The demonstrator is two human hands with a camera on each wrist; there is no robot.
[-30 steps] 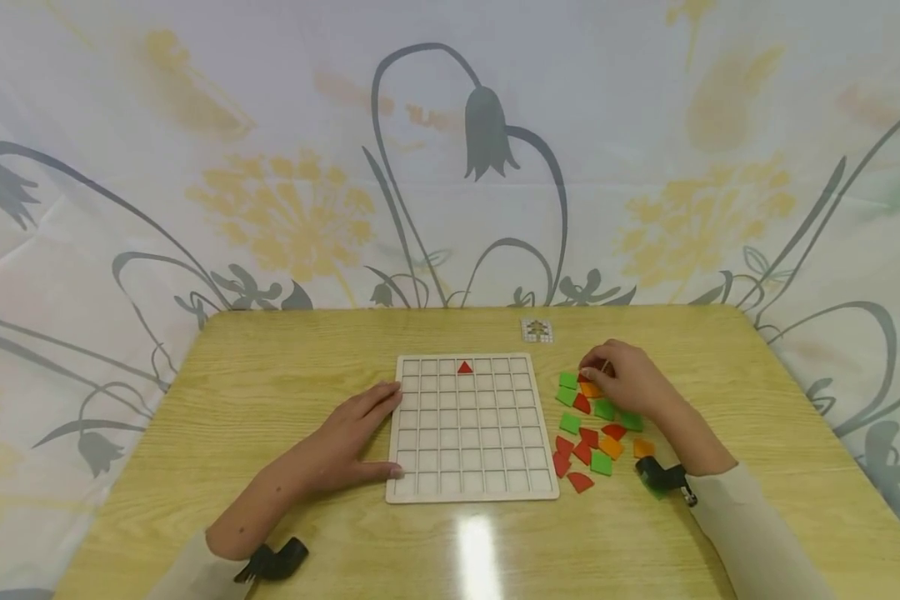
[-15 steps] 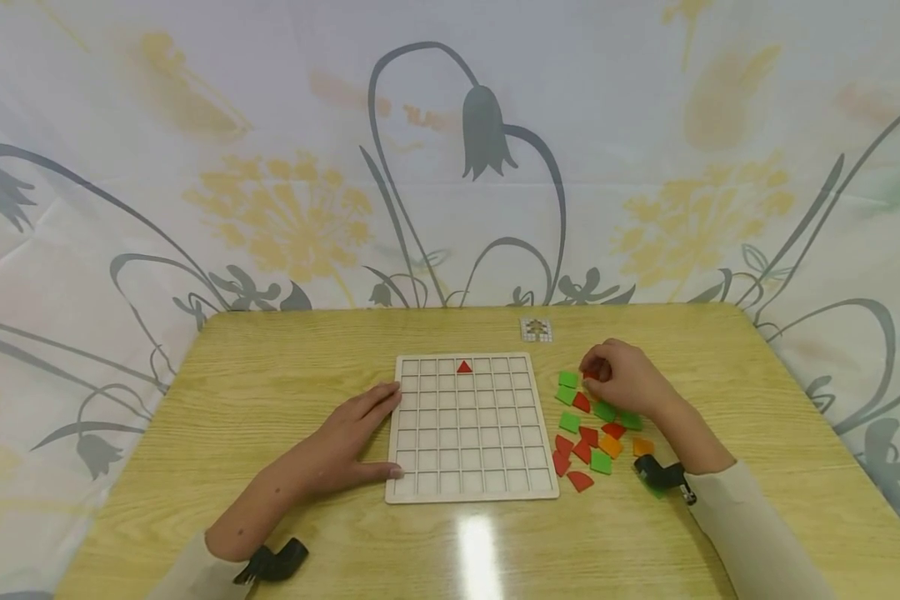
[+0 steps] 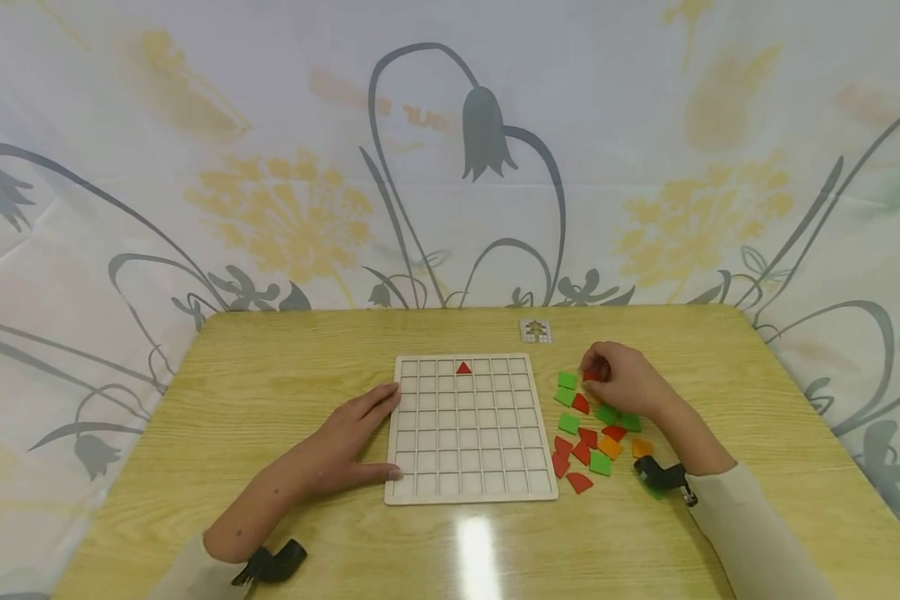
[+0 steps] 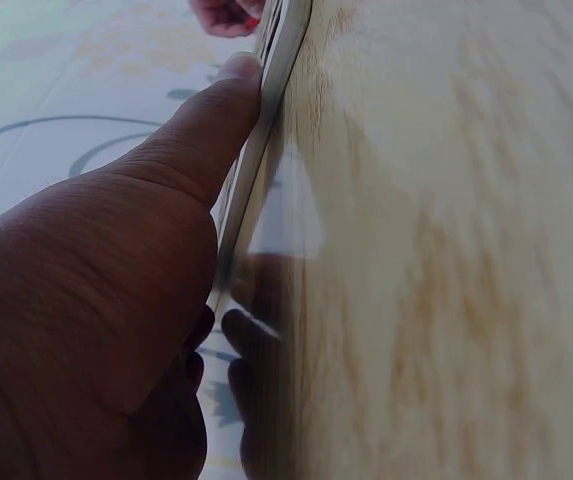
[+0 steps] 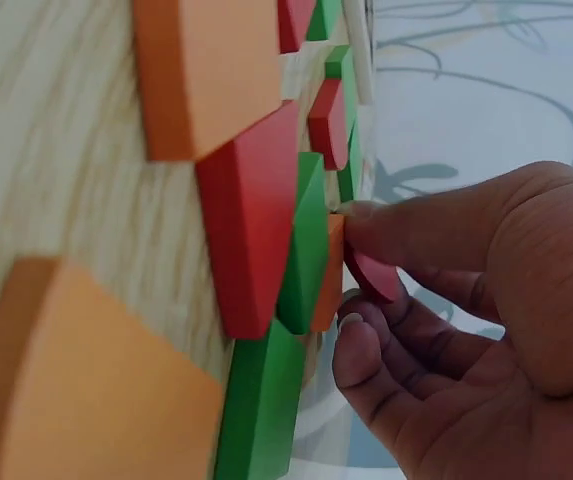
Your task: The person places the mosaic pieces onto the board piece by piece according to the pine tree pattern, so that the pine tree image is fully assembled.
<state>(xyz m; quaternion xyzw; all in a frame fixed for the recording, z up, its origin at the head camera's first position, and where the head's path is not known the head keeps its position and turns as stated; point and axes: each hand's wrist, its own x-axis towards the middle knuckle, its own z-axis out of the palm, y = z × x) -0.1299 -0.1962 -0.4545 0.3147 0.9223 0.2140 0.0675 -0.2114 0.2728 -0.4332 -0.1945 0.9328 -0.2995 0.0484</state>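
In the head view, a white gridded board [image 3: 468,437] lies on the table, with a red triangle tile [image 3: 463,368] in its far row. My left hand [image 3: 348,444] rests at the board's left edge, thumb and fingertips touching the rim. To the right of the board, my right hand [image 3: 627,380] is over the far end of a scatter of coloured tiles. A red tile [image 5: 374,276] with a curved edge is pinched between its thumb and fingers, beside an orange tile [image 5: 330,275]. Part of that red tile is hidden by the fingers.
Several green, red and orange tiles lie loose right of the board, among them a red quarter-round tile [image 3: 580,482], a green tile [image 3: 600,463] and an orange tile [image 3: 642,448]. A small patterned card [image 3: 536,331] lies behind the board. Patterned cloth [image 3: 307,208] hangs behind the table.
Over the last second my right hand has lifted the red tile slightly from the orange tile beneath it. It stays nearly in place since. My left hand has not moved.
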